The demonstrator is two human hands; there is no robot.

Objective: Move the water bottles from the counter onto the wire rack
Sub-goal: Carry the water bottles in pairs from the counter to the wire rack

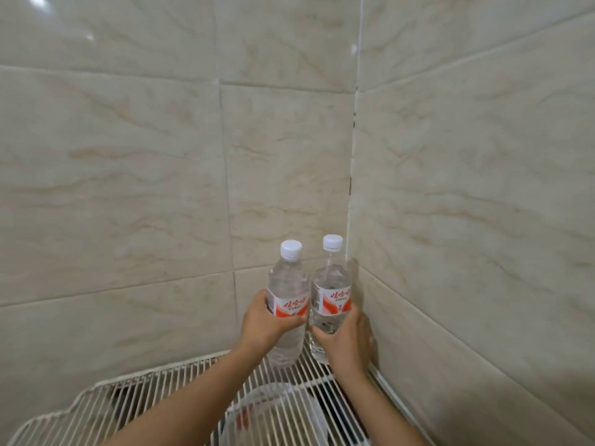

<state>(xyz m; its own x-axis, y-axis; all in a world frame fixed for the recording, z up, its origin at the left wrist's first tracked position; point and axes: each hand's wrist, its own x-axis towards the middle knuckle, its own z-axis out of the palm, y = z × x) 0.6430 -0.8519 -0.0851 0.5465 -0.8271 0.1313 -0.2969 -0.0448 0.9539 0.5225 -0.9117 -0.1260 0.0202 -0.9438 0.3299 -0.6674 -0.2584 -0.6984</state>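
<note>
A: Standing both bottles in the corner of the wire rack (135,391) — what is mattering?

B: Left hand (262,323) is gripping the left bottle (287,304), right hand (349,336) the right bottle (331,294) — bases should be settling flat across wires before fingers are loosening.

My left hand (264,323) and right hand (346,339), arms extended forward side by side, fingers curled closed, each gripping a bottle.

Clear bottles (287,304) carry white caps and red-and-white labels; white wire rack (154,391); beige-veined cream tiles (128,188).
</note>
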